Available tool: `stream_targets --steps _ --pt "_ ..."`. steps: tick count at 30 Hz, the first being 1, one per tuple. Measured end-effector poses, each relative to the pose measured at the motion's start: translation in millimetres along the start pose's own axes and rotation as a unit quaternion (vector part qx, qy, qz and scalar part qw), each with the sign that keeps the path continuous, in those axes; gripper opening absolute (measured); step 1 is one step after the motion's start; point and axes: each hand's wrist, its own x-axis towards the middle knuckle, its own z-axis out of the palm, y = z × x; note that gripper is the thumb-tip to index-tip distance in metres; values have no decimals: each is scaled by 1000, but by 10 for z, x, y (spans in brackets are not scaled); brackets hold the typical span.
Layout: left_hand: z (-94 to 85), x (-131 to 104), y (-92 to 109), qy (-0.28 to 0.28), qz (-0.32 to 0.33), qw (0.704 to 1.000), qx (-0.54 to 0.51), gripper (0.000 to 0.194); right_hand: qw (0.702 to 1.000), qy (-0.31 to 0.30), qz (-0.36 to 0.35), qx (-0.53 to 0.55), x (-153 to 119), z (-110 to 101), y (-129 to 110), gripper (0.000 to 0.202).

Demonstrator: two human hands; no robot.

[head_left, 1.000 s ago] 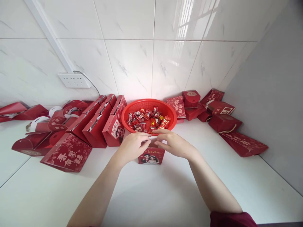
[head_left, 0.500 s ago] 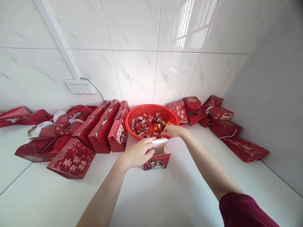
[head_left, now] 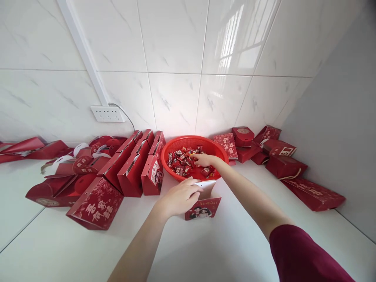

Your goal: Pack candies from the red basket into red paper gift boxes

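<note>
My left hand [head_left: 182,197] is closed on the upper edge of a small red gift box [head_left: 203,211], thumb and fingers around its white-lined flap [head_left: 205,184]. This box stands upright with its top open, and a cartoon couple is printed on its front. Just behind it sits a red plastic basket [head_left: 222,150] with many wrapped candies [head_left: 179,161] in it. Over the candies my right hand [head_left: 204,159] reaches in from the right, fingers stretched out and touching the wrappers. Its fingertips are partly hidden among them.
Several red boxes [head_left: 129,178] stand in a row left of the basket, with another box [head_left: 96,203] in front. Farther left lie more boxes [head_left: 49,192]. On the right, several boxes [head_left: 286,166] are heaped by the grey panel. A power strip [head_left: 107,114] hangs on the tiled wall.
My right hand has moved left across the basket, from its right side to the middle of the candies. The left hand keeps its hold on the gift box. The view has shifted slightly.
</note>
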Motion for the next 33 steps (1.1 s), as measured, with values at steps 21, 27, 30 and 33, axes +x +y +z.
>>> stream_targets --steps 21,27,30,33 --pt "-23 17 28 -17 -11 1000 11 44 998 -8 16 -56 98 -119 82 27" --pt "-24 29 14 -15 -19 1000 5 46 979 -57 159 -111 -78 -42 463 32" --pt "-26 33 16 -18 -16 1000 7 46 982 -73 147 -96 -99 24 469 27" --pt "-39 28 21 -15 -15 1000 4 47 993 -45 99 -50 -143 14 397 18"
